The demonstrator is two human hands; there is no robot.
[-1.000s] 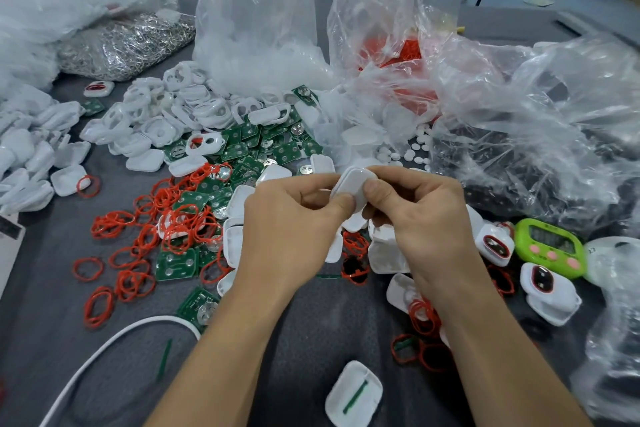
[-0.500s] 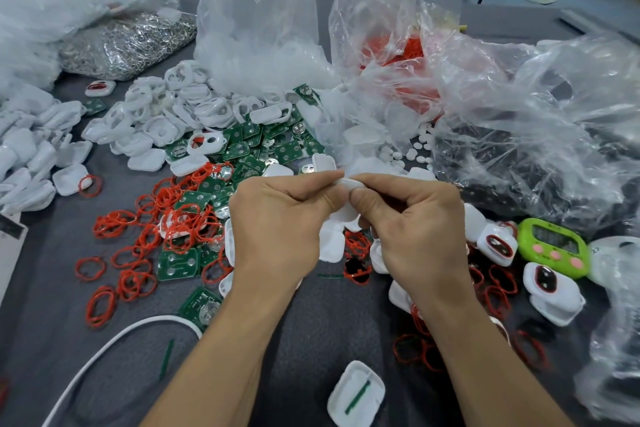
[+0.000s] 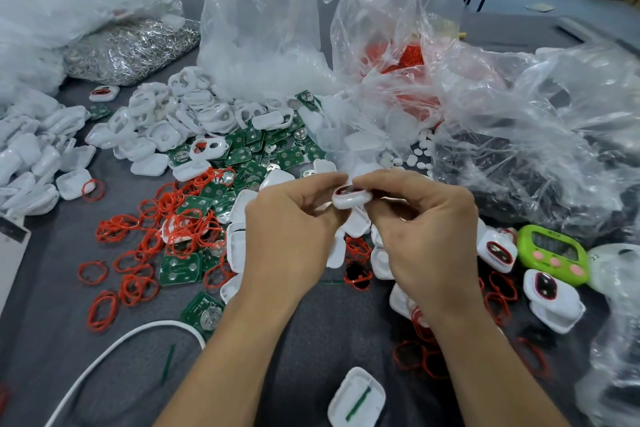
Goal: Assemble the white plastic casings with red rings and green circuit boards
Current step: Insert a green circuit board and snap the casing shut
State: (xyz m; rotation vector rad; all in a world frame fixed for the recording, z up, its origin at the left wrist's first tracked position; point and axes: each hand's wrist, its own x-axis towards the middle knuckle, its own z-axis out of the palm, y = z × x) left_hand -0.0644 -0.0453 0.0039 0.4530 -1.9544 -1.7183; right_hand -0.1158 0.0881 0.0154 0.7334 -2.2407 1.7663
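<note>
**White plastic, pinched from both sides**

Holding one small white casing [image 3: 351, 199] up in the middle of the frame, above the grey table [image 3: 329, 340]. Pinching its left end with the thumb and finger of the left hand [image 3: 287, 239], and its right end with the thumb and finger of the right hand [image 3: 426, 236]. Close together, with fingertips almost meeting over the top. Showing a red ring [image 3: 346, 189] on the upper face. Cannot tell what sits inside.

Right under the hands, more white shells and a few red loops. Left of the hands, a heap of loose red rings [image 3: 180, 229] mixed with green circuit boards [image 3: 287, 156]. Further up and left, a big pile of empty white casings [image 3: 156, 121]. At the right edge, two finished casings [image 3: 554, 298] with red rings, just beside a green timer [image 3: 554, 253]. At the bottom, one open white shell [image 3: 356, 399] with a green stick in it. At the lower left, a white cord [image 3: 121, 340]. Along the top, crinkly clear bags [image 3: 263, 28], with a bag of red rings [image 3: 408, 63] and a bag of shiny metal bits [image 3: 128, 52].
</note>
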